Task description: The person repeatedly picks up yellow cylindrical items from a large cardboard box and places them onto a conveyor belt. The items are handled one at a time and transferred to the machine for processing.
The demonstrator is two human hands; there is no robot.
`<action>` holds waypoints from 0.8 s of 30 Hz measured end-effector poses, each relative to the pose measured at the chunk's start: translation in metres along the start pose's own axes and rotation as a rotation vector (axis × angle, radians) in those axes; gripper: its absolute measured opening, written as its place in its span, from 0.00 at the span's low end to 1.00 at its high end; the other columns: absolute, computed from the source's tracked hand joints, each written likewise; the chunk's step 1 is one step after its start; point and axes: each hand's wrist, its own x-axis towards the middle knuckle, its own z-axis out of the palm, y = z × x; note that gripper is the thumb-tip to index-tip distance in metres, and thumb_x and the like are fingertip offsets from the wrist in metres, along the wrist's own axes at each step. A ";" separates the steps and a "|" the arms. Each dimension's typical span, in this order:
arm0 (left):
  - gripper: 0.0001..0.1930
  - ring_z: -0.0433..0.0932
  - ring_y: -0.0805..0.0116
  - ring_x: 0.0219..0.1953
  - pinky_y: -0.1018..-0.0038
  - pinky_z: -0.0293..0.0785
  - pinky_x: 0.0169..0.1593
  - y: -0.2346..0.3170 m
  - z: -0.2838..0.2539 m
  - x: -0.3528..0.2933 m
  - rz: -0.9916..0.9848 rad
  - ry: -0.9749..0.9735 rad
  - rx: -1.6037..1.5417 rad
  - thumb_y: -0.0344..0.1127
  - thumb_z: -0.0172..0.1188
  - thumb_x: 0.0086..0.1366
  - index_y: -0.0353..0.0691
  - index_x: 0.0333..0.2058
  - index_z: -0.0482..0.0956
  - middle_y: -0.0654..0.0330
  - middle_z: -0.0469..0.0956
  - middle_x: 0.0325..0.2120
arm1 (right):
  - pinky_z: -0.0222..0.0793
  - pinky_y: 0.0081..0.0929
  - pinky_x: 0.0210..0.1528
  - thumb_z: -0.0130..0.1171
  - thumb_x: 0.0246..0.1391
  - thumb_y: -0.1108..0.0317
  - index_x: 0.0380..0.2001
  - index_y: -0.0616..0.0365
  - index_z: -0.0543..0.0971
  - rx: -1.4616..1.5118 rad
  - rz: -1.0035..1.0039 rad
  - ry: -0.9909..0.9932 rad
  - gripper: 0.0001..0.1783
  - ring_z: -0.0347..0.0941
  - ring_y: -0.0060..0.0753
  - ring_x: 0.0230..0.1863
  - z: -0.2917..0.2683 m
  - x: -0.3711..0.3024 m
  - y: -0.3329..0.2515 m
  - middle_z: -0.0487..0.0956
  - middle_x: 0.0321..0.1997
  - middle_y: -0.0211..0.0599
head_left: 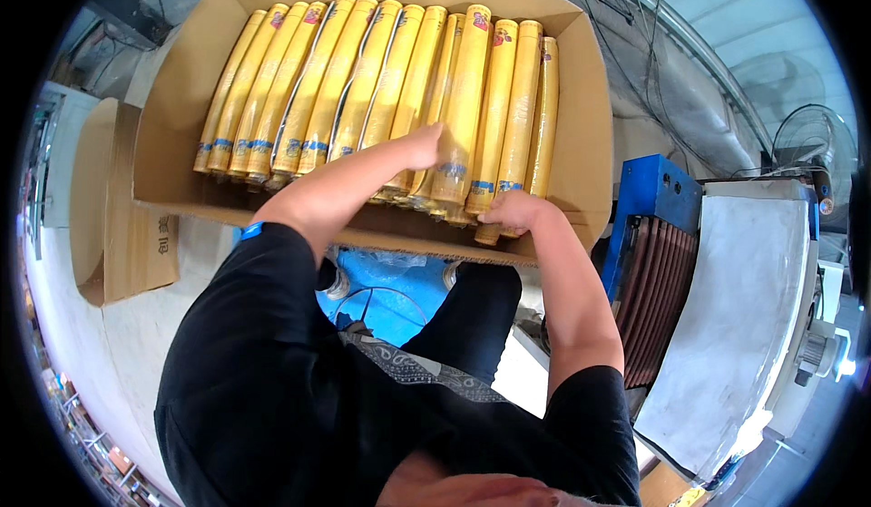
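A large open cardboard box (370,232) in front of me holds a row of long yellow tubes (319,81) in clear wrap, with blue and red printing. Across the box, my left hand (423,148) is closed against the left side of one tube (465,90) that sits higher than its neighbours. Some of its fingers are hidden. My right hand (512,210) is closed at the near end of a tube (496,135) farther right, its fingers around the lower end by the box's front wall.
On the left stands a bent cardboard piece (127,235). To the right is a machine with a blue housing (660,194), brown bellows (655,294) and a pale flat cover (730,316). A fan (810,149) and loose cables are behind it. Something blue (381,280) lies below the box.
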 end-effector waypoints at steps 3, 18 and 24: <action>0.36 0.71 0.44 0.52 0.59 0.68 0.55 -0.036 -0.001 -0.062 -0.034 -0.249 0.326 0.44 0.59 0.59 0.31 0.60 0.57 0.38 0.69 0.52 | 0.69 0.33 0.48 0.60 0.49 0.48 0.51 0.58 0.74 -0.194 -0.229 0.053 0.31 0.73 0.42 0.48 0.017 0.011 -0.024 0.77 0.49 0.43; 0.35 0.70 0.61 0.49 0.60 0.55 0.49 -0.132 0.012 -0.308 -0.267 0.526 0.333 0.70 0.37 0.60 0.48 0.40 0.83 0.59 0.79 0.39 | 0.63 0.28 0.32 0.49 0.59 0.57 0.35 0.66 0.75 -0.091 -0.495 0.662 0.19 0.65 0.29 0.28 0.102 -0.015 -0.028 0.73 0.27 0.32; 0.44 0.63 0.62 0.57 0.61 0.50 0.56 -0.118 0.013 -0.318 -0.251 0.381 0.343 0.78 0.44 0.50 0.45 0.49 0.78 0.59 0.74 0.49 | 0.63 0.28 0.32 0.49 0.59 0.58 0.34 0.64 0.75 -0.219 -0.657 0.685 0.17 0.65 0.29 0.28 0.138 -0.025 -0.117 0.73 0.27 0.32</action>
